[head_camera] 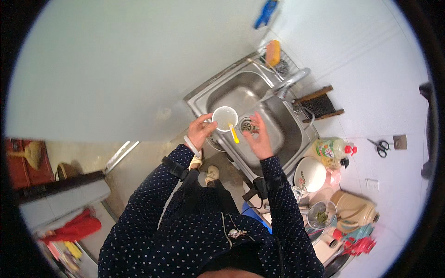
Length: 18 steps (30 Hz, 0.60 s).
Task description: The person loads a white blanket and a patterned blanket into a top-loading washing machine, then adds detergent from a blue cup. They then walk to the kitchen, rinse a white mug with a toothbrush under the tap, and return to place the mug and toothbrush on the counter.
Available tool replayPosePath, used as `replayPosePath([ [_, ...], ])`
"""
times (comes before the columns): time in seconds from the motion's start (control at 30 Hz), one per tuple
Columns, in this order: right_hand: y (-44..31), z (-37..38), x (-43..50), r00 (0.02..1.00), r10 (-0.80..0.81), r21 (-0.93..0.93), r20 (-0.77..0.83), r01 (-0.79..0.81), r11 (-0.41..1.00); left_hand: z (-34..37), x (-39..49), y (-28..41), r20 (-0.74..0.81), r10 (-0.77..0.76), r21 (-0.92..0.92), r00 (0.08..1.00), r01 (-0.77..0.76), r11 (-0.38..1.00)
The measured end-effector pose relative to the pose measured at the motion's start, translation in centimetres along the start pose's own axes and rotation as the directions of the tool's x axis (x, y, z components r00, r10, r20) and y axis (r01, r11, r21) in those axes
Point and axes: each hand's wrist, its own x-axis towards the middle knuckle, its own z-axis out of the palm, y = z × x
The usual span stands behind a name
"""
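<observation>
My left hand (202, 131) grips the rim of a small white cup (225, 115) over the near left edge of the sink. A yellow-handled utensil (234, 134) leans in the cup, its handle sticking out over the rim. To the right, my right hand (259, 137) is held with fingers apart and nothing in it, above the sink near the drain (247, 125). The stainless steel sink (278, 133) lies beneath both hands. From the faucet (292, 80) a thin stream appears to run into the basin.
A sponge (273, 53) and a steel scourer (282, 66) sit behind the faucet. Right of the sink stand detergent bottles (328, 147), a white bowl (310, 174), a strainer with green bits (321, 214) and a beige jug (354, 208). Scissors (382, 148) hang on the wall.
</observation>
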Motion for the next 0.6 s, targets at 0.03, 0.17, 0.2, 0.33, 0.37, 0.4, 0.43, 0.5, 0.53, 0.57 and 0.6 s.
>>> replayPosePath([
  [0.03,-1.6,1.7,-0.5,0.991,-0.114,-0.12,0.067,0.121,0.985,-0.8,-1.3,0.8,-0.013,0.016,-0.004,1.0,-0.016,1.0],
  [0.17,-7.9,8.1,-1.8,0.9,-0.344,-0.228,0.266,0.406,0.885,-5.0,-8.2,4.0,-0.063,0.057,-0.03,0.996,-0.059,0.998],
  [0.2,-9.3,9.8,-2.0,0.867,-0.383,-0.246,0.32,0.467,0.85,-5.7,-10.0,4.6,-0.143,0.118,-0.065,0.983,-0.128,0.99],
  [0.33,-13.8,17.5,-4.4,0.772,-0.474,-0.15,0.423,0.576,0.804,-11.3,-17.8,6.9,-0.253,0.132,-0.119,0.959,-0.166,0.979],
  [0.37,-14.7,19.6,-5.3,0.749,-0.486,-0.136,0.451,0.596,0.792,-13.0,-19.9,7.3,-0.274,0.146,-0.123,0.951,-0.185,0.975],
  [0.4,-15.6,21.7,-6.2,0.722,-0.496,-0.124,0.482,0.616,0.778,-14.7,-22.0,7.5,-0.295,0.161,-0.126,0.942,-0.206,0.971],
  [0.43,-16.6,23.9,-7.4,0.698,-0.504,-0.111,0.509,0.633,0.766,-16.5,-24.2,7.7,-0.333,0.182,-0.106,0.925,-0.229,0.968],
  [0.5,-18.5,29.0,-9.6,0.616,-0.585,0.002,0.528,0.688,0.726,-20.3,-28.5,7.9,-0.402,0.224,-0.062,0.888,-0.27,0.961],
  [0.53,-19.4,31.6,-11.1,0.604,-0.586,0.051,0.54,0.672,0.739,-22.3,-30.8,7.9,-0.427,0.238,-0.056,0.873,-0.288,0.956],
  [0.57,-20.4,34.2,-12.6,0.598,-0.579,0.094,0.555,0.646,0.757,-24.3,-33.1,7.8,-0.448,0.248,-0.05,0.859,-0.301,0.952],
  [0.6,-21.3,36.8,-14.3,0.591,-0.581,0.136,0.559,0.626,0.768,-26.4,-35.4,7.8,-0.477,0.232,-0.044,0.848,-0.286,0.957],
])
